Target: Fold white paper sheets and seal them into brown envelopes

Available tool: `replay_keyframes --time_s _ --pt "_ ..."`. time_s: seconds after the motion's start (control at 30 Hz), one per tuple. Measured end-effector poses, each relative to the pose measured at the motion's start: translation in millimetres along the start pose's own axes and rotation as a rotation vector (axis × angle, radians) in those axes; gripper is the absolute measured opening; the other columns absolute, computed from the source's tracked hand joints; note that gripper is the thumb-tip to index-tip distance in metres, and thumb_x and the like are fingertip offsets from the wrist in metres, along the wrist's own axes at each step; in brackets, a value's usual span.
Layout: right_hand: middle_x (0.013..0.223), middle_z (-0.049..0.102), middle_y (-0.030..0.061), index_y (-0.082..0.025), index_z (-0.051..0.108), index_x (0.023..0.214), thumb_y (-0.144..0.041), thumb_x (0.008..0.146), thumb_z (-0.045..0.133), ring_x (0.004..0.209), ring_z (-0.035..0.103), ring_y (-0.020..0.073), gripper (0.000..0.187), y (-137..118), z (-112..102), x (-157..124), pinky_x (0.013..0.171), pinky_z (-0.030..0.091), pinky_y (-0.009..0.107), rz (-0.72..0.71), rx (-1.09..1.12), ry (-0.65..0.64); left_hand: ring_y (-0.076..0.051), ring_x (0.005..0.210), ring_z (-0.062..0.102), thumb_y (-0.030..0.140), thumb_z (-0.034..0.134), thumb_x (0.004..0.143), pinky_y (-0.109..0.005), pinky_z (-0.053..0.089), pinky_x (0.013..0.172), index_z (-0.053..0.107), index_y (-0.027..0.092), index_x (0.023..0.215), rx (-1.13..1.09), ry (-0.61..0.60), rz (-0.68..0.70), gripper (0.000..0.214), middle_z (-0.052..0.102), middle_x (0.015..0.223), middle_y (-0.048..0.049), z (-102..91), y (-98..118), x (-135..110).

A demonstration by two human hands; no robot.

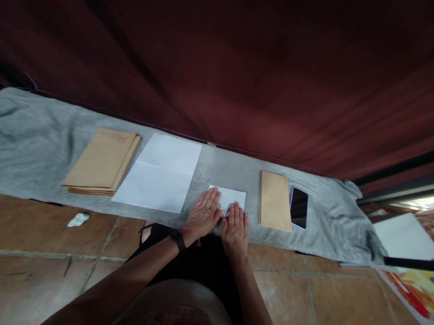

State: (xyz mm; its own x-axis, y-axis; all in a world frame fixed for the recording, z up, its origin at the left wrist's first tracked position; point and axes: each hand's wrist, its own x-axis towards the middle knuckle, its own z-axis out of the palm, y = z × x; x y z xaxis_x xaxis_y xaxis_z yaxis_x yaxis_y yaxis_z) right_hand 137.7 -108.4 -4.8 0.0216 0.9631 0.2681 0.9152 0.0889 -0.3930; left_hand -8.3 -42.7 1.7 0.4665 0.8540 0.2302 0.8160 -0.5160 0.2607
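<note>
A small folded sheet of white paper [227, 195] lies on the grey cloth in front of me. My left hand [202, 215] rests flat on its left side, fingers stretched out. On its right side lies my right hand [235, 231], also flat with the fingers extended. Both palms face down, and the thumbs nearly meet at the paper's near edge. The hands cover the lower part of the paper. To the left is a larger stack of white paper [159, 173] with a faint crease across it. A smaller stack of brown envelopes [276, 201] sits to the right.
A thick stack of brown envelopes [99, 160] lies at the left on the grey cloth [40, 134]. A phone [299, 208] is beside the right envelopes. Dark red fabric [229, 68] rises behind. A crumpled white scrap [79, 220] is on the tiled floor [290, 300].
</note>
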Motion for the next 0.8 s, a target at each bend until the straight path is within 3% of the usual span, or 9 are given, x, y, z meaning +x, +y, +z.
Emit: replay_keyframes --time_s 0.2,0.37,0.5,0.6,0.8 --pt "0.156 0.039 0.0179 -0.012 0.036 0.153 -0.033 0.105 0.031 0.146 0.036 0.0282 0.053 18 -6 -8 0.119 0.026 0.053 0.024 -0.085 0.041 -0.026 0.151 0.022 0.034 0.034 0.101 -0.046 0.023 0.123 0.032 0.002 0.152 0.046 0.002 -0.040 0.060 0.034 0.159 -0.0191 -5.3 -7 -3" --pt "0.154 0.043 0.0181 -0.008 0.037 0.152 -0.036 0.106 0.028 0.145 0.037 0.0291 0.054 11 -10 14 0.117 0.029 0.052 0.030 -0.136 0.042 -0.026 0.151 0.021 0.035 0.034 0.101 -0.045 0.021 0.124 0.036 0.001 0.150 0.080 -0.024 -0.048 0.059 0.032 0.159 -0.0190 -6.3 -6 -2" --pt "0.155 0.042 0.0112 -0.014 0.039 0.151 -0.034 0.106 0.027 0.147 0.034 0.0244 0.052 -8 -2 42 0.120 0.027 0.048 -0.124 -0.079 -0.058 -0.028 0.151 0.022 0.032 0.034 0.100 -0.046 0.023 0.123 0.036 0.001 0.150 0.090 -0.035 -0.033 0.059 0.033 0.159 -0.0199 -2.9 -9 -2" --pt "0.153 0.045 0.0121 -0.014 0.042 0.150 -0.031 0.105 0.028 0.145 0.036 0.0237 0.050 -16 7 53 0.119 0.027 0.048 -0.174 -0.075 -0.116 -0.026 0.151 0.024 0.023 0.031 0.098 -0.046 0.024 0.123 0.036 0.001 0.150 0.102 -0.053 -0.035 0.056 0.034 0.159 -0.0187 -1.7 -10 -2" --pt "0.157 0.040 0.0148 -0.016 0.039 0.152 -0.032 0.104 0.034 0.146 0.034 0.0269 0.051 -4 14 54 0.118 0.027 0.052 -0.195 -0.151 -0.074 -0.027 0.151 0.024 0.025 0.036 0.097 -0.046 0.022 0.123 0.035 0.003 0.151 0.104 -0.040 -0.037 0.058 0.033 0.159 -0.0175 -3.1 -7 -2"
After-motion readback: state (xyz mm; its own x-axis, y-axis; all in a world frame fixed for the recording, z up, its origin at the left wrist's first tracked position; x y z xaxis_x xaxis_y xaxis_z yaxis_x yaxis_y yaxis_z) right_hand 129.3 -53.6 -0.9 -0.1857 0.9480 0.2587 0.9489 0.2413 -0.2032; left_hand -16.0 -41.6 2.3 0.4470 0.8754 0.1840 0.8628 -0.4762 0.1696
